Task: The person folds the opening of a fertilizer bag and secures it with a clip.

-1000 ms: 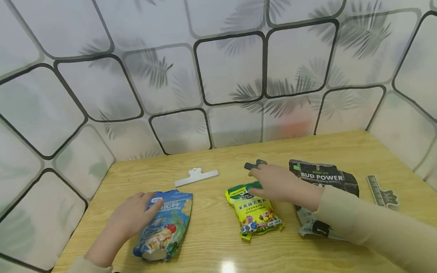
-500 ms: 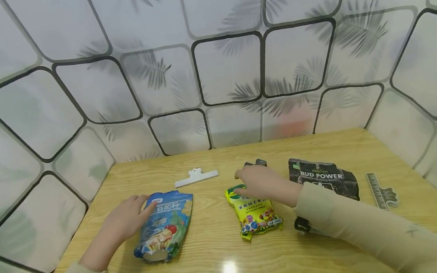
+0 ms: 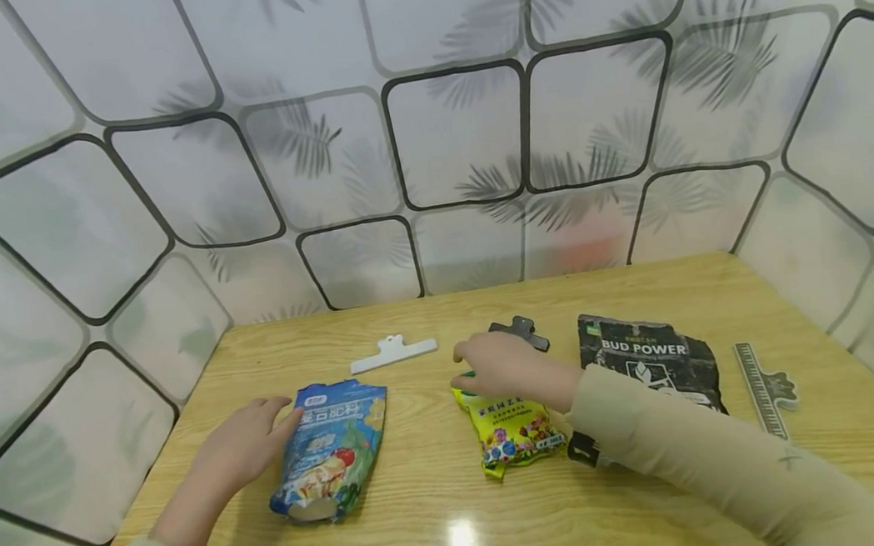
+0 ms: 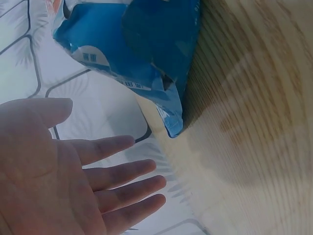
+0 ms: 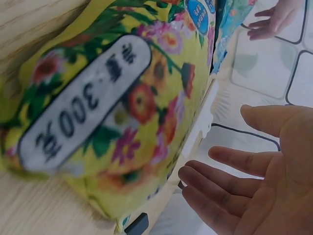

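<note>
On the left of the table lies a blue fertilizer bag (image 3: 331, 451) with a picture on its front. My left hand (image 3: 248, 443) hovers at its left edge; the left wrist view shows a gap between the spread fingers (image 4: 127, 174) and the bag. Near the middle is a yellow bag (image 3: 512, 427) printed with flowers and "300". Over its top end hangs my right hand (image 3: 514, 368), fingers slightly bent and apart from the bag in the right wrist view. Behind that hand sits a dark clip (image 3: 521, 331), partly covered.
A white clip (image 3: 393, 353) lies at the back, between the blue and yellow bags. Right of the yellow bag is a black "BUD POWER" bag (image 3: 653, 358), partly hidden by my right sleeve. A grey clip with ruler marks (image 3: 767, 390) lies at the far right. Patterned walls enclose the table.
My right hand has moved left over the yellow bag's top, uncovering more of the dark clip. My left hand has shifted slightly left and down, off the blue bag's face.
</note>
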### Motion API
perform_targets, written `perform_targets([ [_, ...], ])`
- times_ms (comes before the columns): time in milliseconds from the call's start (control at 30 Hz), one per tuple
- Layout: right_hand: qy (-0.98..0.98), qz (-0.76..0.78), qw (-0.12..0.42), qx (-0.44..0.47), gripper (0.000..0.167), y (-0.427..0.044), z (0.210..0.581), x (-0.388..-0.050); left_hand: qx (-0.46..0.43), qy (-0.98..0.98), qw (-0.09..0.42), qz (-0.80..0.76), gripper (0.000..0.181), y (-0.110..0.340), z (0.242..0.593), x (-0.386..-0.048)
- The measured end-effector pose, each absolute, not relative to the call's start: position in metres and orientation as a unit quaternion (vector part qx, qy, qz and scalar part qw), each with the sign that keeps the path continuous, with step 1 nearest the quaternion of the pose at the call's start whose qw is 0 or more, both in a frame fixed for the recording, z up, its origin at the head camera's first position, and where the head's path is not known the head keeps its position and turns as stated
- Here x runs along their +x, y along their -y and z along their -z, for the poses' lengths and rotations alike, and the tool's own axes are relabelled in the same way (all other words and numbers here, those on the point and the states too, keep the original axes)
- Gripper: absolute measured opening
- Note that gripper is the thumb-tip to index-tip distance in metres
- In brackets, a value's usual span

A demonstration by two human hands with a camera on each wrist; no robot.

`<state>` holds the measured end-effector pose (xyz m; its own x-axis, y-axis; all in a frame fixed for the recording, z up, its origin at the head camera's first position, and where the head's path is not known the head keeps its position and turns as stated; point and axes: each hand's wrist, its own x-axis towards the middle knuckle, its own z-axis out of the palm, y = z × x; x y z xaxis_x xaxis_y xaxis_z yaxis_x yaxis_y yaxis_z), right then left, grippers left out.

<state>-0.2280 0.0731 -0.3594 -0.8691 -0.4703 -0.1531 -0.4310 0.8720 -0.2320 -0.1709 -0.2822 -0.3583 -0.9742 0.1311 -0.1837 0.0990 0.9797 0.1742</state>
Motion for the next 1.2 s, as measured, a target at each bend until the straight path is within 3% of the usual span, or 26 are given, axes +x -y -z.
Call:
perform_targets([
  [1200,-0.953,0.121,0.107,-0.257,0.037,-0.028,0.375,-0.227,0.063,-0.986,0.117,-0.099,0.063,0.292,0.377,-0.175],
])
